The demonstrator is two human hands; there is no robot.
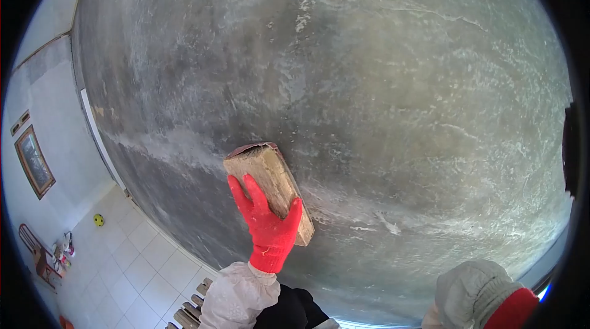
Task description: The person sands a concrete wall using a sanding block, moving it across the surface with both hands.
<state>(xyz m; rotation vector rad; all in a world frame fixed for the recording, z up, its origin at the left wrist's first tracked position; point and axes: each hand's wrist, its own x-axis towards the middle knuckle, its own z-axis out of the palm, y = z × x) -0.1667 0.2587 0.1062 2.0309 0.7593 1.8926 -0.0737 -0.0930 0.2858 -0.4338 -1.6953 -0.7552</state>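
My left hand (270, 224), in a red knit glove, is closed around a wooden sanding block (267, 175). Its thumb grips the right edge and the fingers spread over the face and left side. Reddish-brown sandpaper (251, 148) shows at the block's top end. The block lies against a grey plastered wall (381, 101) with whitish scuffs and streaks. At the bottom right, my right arm is bent in a pale sleeve (470, 289). Part of my right hand (513, 310) shows as red glove at the frame's edge; its fingers are out of sight.
Wooden slats (190, 310) stand below my left sleeve. White floor tiles (141, 264) stretch to the left, with a yellow ball (99, 219), a wooden chair (42, 258) and small containers (63, 252). A framed picture or window (35, 162) is on the pale side wall.
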